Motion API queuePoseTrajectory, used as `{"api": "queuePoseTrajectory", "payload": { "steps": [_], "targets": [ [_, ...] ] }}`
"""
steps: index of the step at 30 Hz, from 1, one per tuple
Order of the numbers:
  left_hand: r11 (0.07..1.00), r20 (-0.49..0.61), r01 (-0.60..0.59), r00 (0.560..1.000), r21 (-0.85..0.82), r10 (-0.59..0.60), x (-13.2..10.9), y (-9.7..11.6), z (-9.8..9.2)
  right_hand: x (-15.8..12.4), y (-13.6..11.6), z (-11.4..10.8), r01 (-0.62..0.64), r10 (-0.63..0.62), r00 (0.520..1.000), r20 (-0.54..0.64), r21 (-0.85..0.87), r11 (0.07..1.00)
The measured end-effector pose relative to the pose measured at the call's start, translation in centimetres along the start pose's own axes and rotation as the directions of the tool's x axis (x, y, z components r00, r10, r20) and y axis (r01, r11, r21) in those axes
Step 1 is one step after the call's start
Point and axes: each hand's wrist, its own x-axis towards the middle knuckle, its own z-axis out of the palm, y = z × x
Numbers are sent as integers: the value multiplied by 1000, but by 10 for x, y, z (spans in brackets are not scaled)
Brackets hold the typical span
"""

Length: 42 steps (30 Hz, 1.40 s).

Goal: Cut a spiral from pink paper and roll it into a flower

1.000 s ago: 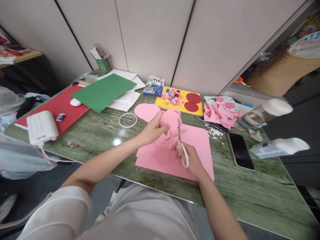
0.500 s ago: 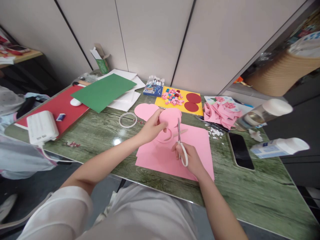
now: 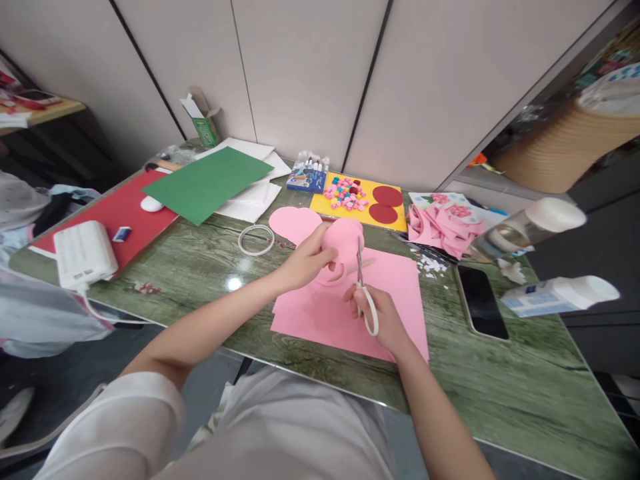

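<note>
My left hand (image 3: 309, 259) pinches a rounded piece of pink paper (image 3: 345, 239) above the table. In my right hand (image 3: 377, 313) are white-handled scissors (image 3: 369, 308), my fingers around the handles. Their blades point away from me and meet the right edge of the pink piece. A narrow curled strip of pink paper (image 3: 338, 275) hangs beneath the piece. Under both hands lie pink sheets (image 3: 320, 327), stacked slightly out of line. Beyond my left hand are pink rounded cutouts (image 3: 293, 223). Whether the blades are parted is hard to make out.
A tape roll (image 3: 256, 240) lies left of my hands. Behind are a yellow sheet (image 3: 395, 189) with small pom-poms (image 3: 346, 193) and dark red circles. Pink scraps (image 3: 445, 227), a phone (image 3: 481, 301) and bottles (image 3: 560, 295) sit right; a green sheet (image 3: 210, 181) and power bank (image 3: 85, 253) left.
The pink piece in my left hand has turned a little and shifted slightly right and down. My right hand and the scissors stay in nearly the same place.
</note>
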Motion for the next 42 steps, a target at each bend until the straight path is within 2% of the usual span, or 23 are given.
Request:
{"api": "queuePoseTrajectory", "payload": {
  "steps": [26, 37, 42],
  "targets": [
    [996, -24, -46, 999, -79, 44, 1, 3, 0, 1, 2, 0, 11, -11, 1000, 24, -11, 1000],
    [998, -5, 9, 1000, 61, -9, 1, -2, 0, 1, 3, 1, 8, -8, 1000, -3, -2, 1000],
    [998, 17, 16, 1000, 68, -17, 1, -2, -1, 1, 3, 0, 16, -16, 1000, 1, -5, 1000]
  ]
}}
